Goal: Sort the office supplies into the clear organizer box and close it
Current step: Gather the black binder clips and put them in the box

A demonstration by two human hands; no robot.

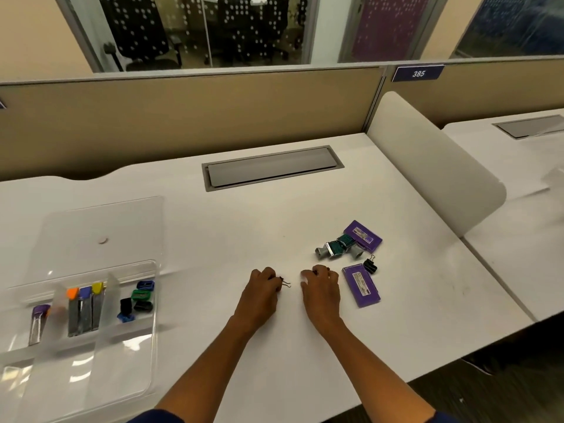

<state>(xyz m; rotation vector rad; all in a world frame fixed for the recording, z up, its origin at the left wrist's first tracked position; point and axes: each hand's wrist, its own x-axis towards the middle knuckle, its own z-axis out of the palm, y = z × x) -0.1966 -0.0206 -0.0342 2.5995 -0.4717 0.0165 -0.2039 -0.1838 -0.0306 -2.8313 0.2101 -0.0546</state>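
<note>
The clear organizer box (146, 337) lies open at the left of the desk, its lid (100, 227) folded back. Inside are lead tubes with coloured caps (84, 309) and several small sharpeners (139, 299). My left hand (262, 291) is closed on a small black binder clip (282, 282) at mid-desk. My right hand (322, 286) rests beside it with fingers curled; something dark shows at its fingertips, unclear what. To the right lie two purple staple boxes (363, 236) (361, 285), silver and green stamps (338, 248) and another black binder clip (370, 265).
A grey cable hatch (271, 166) sits in the desk behind the work area. A white curved divider (433, 169) rises at the right, with a neighbouring desk beyond. A tan partition runs along the back. The desk's front edge is near my forearms.
</note>
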